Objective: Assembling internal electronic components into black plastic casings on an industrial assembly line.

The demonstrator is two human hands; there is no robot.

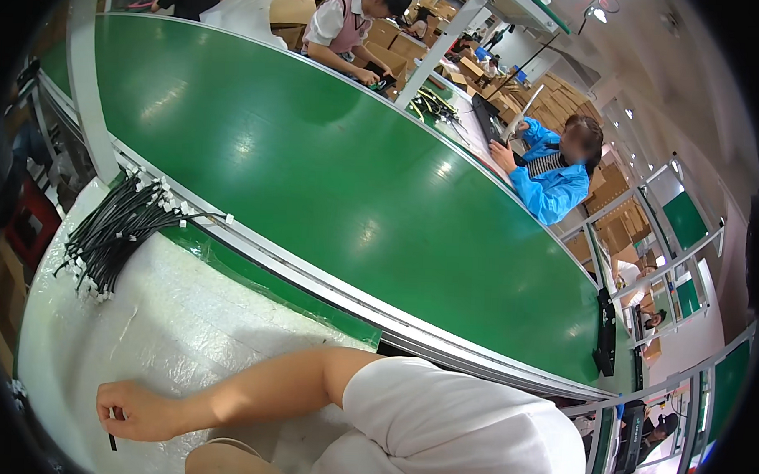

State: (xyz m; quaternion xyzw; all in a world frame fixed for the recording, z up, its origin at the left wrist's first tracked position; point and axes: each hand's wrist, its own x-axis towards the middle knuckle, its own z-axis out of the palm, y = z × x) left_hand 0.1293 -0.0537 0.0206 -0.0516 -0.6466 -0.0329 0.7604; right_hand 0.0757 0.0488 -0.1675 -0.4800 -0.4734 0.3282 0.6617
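My right hand (142, 412) is closed, its fingers curled round a thin black piece (112, 442) that pokes out below them. Too little of this piece shows to name its kind. The hand is just above a pale, film-covered work surface (184, 314). A bare-skinned part of my body shows at the lower edge, but my left hand is not in the picture. Farther up on the surface lies a bundle of short black cables (116, 236) with white connectors, apart from my hand.
Alongside the surface runs a wide green conveyor belt (314, 185) with a metal rail. A black bar-shaped object (604, 333) is at its right end. Across the belt, a person in blue (549, 180) handles a black panel; another in pink (346, 31) works near cardboard boxes.
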